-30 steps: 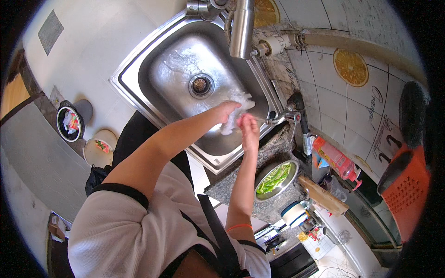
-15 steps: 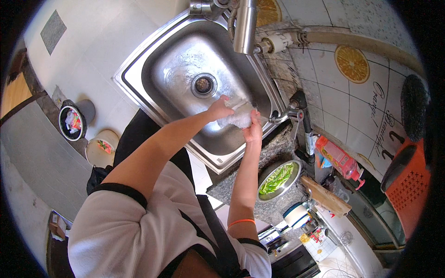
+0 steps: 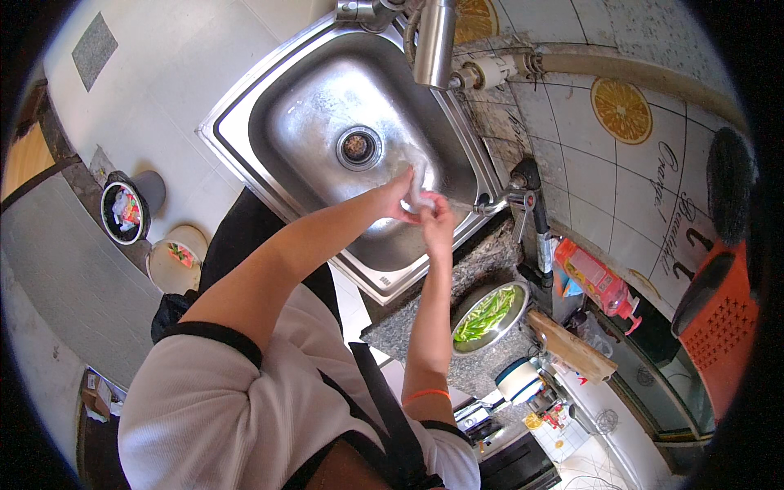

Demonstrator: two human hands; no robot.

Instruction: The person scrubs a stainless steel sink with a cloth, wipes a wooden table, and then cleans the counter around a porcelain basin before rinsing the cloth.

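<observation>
Over the right side of the steel sink, my two hands are close together. Between them is a thin, whitish, see-through thing that looks like a crumpled plastic bag; its exact kind is unclear. My left hand is closed around its near side. My right hand pinches its lower right end, fingers touching or nearly touching the left hand. A small tap sticks out over the sink rim just right of my right hand. The drain lies beyond my hands.
A metal bowl of cut green vegetables stands on the granite counter at right, by a wooden board and a pink pump bottle. A large faucet overhangs the sink. Two bins stand on the floor at left.
The whitish see-through thing was spread wider between my hands and is now bunched narrower. My right hand has moved down and left, closer to my left hand.
</observation>
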